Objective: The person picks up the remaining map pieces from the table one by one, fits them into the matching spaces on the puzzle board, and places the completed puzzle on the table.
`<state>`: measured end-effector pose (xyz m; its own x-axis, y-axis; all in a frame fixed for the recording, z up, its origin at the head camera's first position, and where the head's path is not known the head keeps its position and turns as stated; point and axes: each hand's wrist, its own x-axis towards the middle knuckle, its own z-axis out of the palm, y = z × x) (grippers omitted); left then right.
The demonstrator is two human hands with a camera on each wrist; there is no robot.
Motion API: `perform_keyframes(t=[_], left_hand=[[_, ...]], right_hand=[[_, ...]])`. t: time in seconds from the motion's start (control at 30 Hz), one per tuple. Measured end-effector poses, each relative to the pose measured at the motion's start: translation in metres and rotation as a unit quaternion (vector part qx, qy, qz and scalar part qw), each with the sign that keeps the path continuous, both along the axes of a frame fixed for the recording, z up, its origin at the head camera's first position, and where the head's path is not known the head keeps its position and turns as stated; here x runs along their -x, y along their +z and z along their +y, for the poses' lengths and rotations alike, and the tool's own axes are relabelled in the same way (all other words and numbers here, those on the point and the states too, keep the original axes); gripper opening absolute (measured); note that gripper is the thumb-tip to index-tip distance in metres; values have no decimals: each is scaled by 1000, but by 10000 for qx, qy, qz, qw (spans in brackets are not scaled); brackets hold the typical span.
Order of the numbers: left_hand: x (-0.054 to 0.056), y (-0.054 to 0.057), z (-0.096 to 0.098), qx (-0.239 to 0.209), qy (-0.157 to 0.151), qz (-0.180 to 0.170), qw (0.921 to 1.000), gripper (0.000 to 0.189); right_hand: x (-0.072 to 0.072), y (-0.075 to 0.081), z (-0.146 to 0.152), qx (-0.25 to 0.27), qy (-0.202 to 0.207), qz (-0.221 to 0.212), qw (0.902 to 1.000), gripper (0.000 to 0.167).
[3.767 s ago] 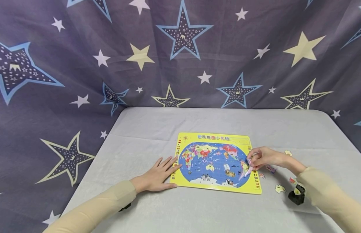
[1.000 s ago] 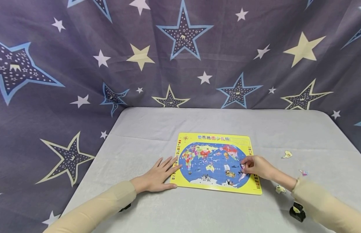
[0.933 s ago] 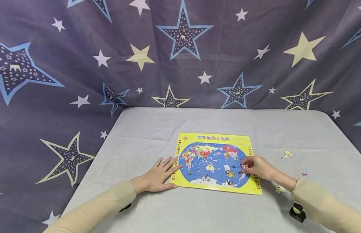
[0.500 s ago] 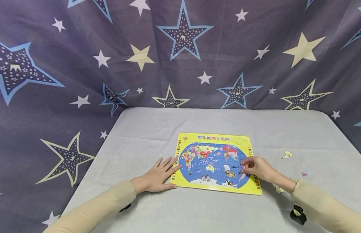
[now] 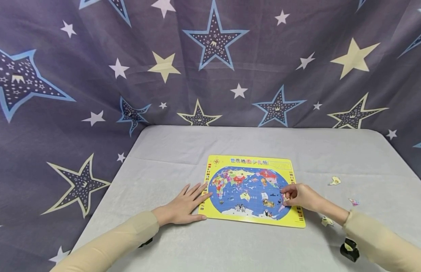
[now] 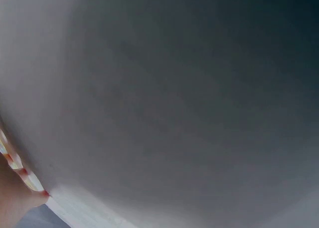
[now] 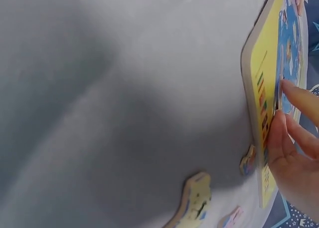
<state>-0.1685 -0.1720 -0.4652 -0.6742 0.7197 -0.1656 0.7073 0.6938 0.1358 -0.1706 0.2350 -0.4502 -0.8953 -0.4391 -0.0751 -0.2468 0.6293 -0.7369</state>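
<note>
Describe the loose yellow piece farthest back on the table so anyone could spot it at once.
On the grey table, find the yellow-bordered map board, then look right, past the right hand. There lies a small pale yellow piece. Of the loose pieces in view, it is farthest from the person; the pink piece and a second yellow piece lie nearer.

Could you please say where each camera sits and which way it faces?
Head: worn there, facing forward and down at map board; left grip, right grip, sleeves show.
Left wrist: worn there, facing blurred grey surface; part of left grip.
Right wrist: worn there, facing tablecloth, loose pieces, map board; right grip, part of left grip.
Head and right wrist share map board, loose pieces.
</note>
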Motion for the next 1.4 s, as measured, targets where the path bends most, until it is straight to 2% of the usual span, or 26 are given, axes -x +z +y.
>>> perform_keyframes(t=[0.5, 0.67, 1.0, 1.27, 1.4], left_hand=[[0, -1, -1, -21, -18, 24, 10000, 73], [0, -1, -1, 20, -12, 1, 10000, 73], [0, -1, 0, 47, -6, -22, 10000, 73], [2, -3, -1, 60, -18, 47, 10000, 73], [1, -2, -1, 47, -10, 17, 10000, 74]], right_hand=[[-1, -1, -1, -47, -7, 115, 9999, 34], [-1, 2, 2, 48, 59, 31, 10000, 35], [2, 13, 19, 72, -67, -199, 9998, 30], [5, 19, 36, 6, -94, 93, 9999, 30], [6, 22, 45, -22, -269, 116, 9996, 32]])
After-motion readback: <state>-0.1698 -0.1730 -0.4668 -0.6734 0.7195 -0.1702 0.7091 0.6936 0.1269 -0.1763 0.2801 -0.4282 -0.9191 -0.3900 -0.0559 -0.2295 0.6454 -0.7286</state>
